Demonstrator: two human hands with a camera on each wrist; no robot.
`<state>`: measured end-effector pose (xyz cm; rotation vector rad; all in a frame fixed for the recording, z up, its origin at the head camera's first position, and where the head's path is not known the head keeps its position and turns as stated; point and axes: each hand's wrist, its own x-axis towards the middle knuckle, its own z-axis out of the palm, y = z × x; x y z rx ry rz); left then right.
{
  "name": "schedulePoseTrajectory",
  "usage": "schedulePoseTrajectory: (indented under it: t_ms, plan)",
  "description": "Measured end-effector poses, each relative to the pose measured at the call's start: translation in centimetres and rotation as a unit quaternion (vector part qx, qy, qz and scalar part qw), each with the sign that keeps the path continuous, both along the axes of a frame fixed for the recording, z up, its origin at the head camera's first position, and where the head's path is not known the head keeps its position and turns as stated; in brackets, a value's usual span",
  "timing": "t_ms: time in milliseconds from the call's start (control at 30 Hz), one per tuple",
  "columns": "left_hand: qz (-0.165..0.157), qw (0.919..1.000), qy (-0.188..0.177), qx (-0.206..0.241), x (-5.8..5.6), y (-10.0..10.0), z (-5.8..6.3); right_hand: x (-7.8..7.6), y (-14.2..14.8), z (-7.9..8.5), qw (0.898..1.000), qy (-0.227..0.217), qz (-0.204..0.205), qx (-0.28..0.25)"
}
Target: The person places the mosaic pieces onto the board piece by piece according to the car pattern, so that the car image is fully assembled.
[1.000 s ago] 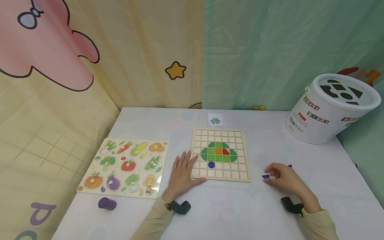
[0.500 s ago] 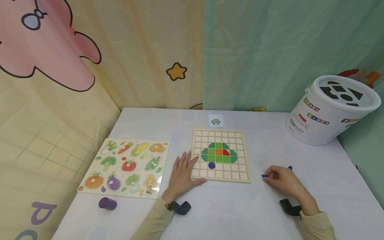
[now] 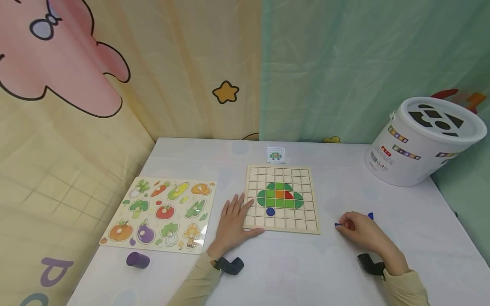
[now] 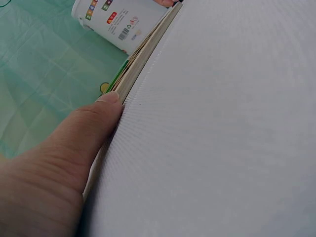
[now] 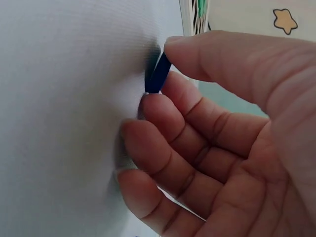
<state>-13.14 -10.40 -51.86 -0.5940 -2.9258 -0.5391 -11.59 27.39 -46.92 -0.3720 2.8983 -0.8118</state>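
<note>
In the head view my left hand [image 3: 231, 221] lies with fingers spread at the near left corner of a wooden grid board [image 3: 252, 219]. Its thumb [image 4: 89, 126] rests along the board's near edge in the left wrist view. On the board, green, orange and red pieces form a domed shape [image 3: 280, 195], and a blue round piece [image 3: 270, 211] sits below it. To the right of the board, my right hand [image 3: 361, 229] pinches a small blue piece [image 5: 158, 75] by thumb and fingers, low over the white table. Another blue piece [image 3: 370, 216] lies just beyond that hand, partly hidden.
A small picture card [image 3: 275, 155] lies behind the board. A vegetable puzzle board [image 3: 180, 245] and a purple cylinder [image 3: 138, 260] are at the left. The white bucket [image 3: 402, 163] with a shape-sorter lid stands at the back right. Curtains border the table.
My right hand has closed its thumb and fingers more tightly on the blue piece, which has tilted and shows less. The left hand has stayed on the board.
</note>
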Motion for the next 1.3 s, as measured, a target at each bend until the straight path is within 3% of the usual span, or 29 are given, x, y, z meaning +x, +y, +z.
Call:
schedulePoseTrajectory:
  t_ms: [367, 667, 967, 1300]
  plan:
    - [-0.003, 1.0, 0.005, 0.006, 0.04, 0.05, 0.03, 0.0, -0.33, -0.16, 0.999, 0.01, 0.0, 0.033]
    - [-0.003, 1.0, 0.007, 0.005, 0.02, 0.01, -0.06, -0.28, -0.21, -0.48, 0.999, -0.014, -0.033, 0.002]
    - [-0.004, 1.0, 0.006, 0.007, -0.01, 0.02, 0.01, -0.4, -0.18, -0.54, 0.999, -0.022, -0.024, 0.01]
    - [-0.003, 1.0, 0.002, 0.005, 0.05, 0.03, 0.2, -0.02, -0.29, -0.52, 1.0, 0.026, -0.015, 0.001]
